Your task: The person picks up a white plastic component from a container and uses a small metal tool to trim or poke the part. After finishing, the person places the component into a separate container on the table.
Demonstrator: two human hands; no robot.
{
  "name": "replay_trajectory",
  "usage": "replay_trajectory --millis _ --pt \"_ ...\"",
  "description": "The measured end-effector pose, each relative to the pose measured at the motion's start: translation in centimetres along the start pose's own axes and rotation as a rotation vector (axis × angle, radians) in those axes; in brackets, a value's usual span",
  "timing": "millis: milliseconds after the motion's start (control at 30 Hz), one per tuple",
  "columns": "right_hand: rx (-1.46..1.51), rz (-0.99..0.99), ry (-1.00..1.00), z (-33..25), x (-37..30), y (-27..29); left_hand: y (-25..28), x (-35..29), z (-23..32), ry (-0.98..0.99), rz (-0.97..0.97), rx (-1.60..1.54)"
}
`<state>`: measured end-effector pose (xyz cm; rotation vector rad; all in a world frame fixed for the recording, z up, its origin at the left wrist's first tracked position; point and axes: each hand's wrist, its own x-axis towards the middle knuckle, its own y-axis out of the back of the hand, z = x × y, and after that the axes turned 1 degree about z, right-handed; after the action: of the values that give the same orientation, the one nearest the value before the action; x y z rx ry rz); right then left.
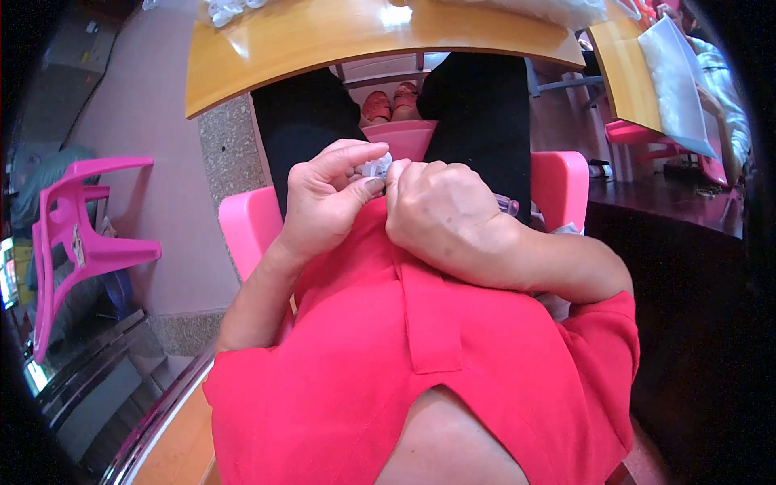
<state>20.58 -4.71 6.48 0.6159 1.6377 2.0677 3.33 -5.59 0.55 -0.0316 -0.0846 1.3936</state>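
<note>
Where the two hands meet: a small whitish, see-through plastic piece [377,167] is held in front of the torso, over the lap and short of the worktop [347,44].
Left hand [335,179]: thumb and forefinger are slightly parted, pinching the piece between their tips; the other fingers curl behind it.
Right hand [440,206]: back upward, fingers folded into a fist, its thumb side right against the piece; whatever the fist encloses is hidden.
Purple translucent object [507,204]: only its end shows, just beside the right hand; whether it is gripped or lies on the lap, I cannot tell.
Slip risk: the piece is small and looks smooth, so a sideways push from the right hand could probably squirt it out of the pinch.
Drop risk: with no worktop beneath, a loosened piece could fall onto the red top [347,307], or between the knees toward the red shoes [377,107].
Blind spot: the fist covers part of the contact, so a crooked push might go unnoticed and bend or crack thin plastic.
Worktop edge: white plastic pieces [226,10] lie at the far left, well apart from the hands.
</note>
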Motion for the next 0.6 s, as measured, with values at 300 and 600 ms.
replay_trajectory --millis 300,600 --pt "-0.235 -0.072 0.141 0.0 0.1 -0.2 -0.2 0.2 0.2 0.201 0.020 -0.206" --pt "0.236 -0.024 -0.029 1.6 -0.6 -1.0 1.3 1.1 -1.0 0.254 -0.026 -0.453"
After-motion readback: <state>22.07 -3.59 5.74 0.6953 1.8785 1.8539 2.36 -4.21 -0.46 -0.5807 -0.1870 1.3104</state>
